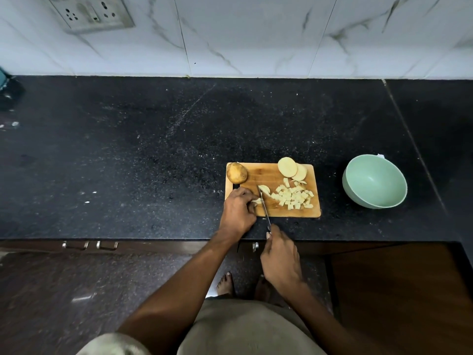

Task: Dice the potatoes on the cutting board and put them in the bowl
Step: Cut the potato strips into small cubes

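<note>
A wooden cutting board (266,175) lies on the black counter. A whole unpeeled potato (237,172) sits at its far left corner. Two round potato slices (288,167) rest at the far edge, and several pale diced pieces (294,197) are heaped on the right half. My left hand (238,210) holds down potato strips (257,200) at the board's left near side. My right hand (280,257) grips a knife (265,207) whose blade lies across the strips right beside my left fingers. A curved slice (265,188) lies just right of the blade. A pale green bowl (353,185) stands empty to the right of the board.
The black granite counter (153,155) stretches wide to the left and behind the board. A white marble-tiled wall with a socket plate (92,14) rises at the back. A dark object (7,90) sits at the far left edge. Drawer handles (89,245) show below the counter's front edge.
</note>
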